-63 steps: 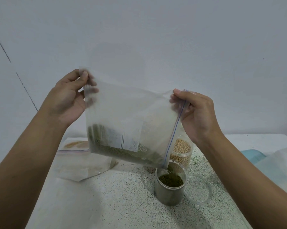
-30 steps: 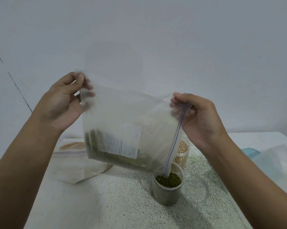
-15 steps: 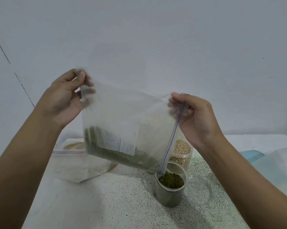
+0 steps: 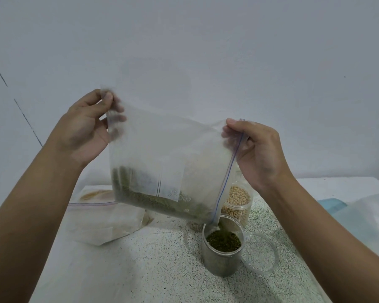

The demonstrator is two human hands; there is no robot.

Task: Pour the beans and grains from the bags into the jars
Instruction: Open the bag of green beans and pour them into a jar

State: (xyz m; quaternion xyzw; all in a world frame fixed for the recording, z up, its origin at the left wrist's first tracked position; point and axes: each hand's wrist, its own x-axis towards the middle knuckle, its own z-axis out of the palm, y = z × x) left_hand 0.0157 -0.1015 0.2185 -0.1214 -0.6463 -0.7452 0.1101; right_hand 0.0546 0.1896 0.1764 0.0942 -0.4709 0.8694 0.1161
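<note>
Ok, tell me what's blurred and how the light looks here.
Head view: the zip bag is motion-smeared at its corner in the left hand; head view: the right hand and green-bean jar look sharper; head view: soft, dim light, faint shadows on the table; head view: forearms stretch toward the edges.

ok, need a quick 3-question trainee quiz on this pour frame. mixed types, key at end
1. Fill in: the pale-bean jar stands ___ the green-bean jar.
2. The zip bag is pouring into: A) the pale-bean jar B) the green-bean jar C) neither jar.
3. True or false: the left hand and the right hand both pinch the zip bag.
Key: 1 behind; 2 B; 3 true.
</note>
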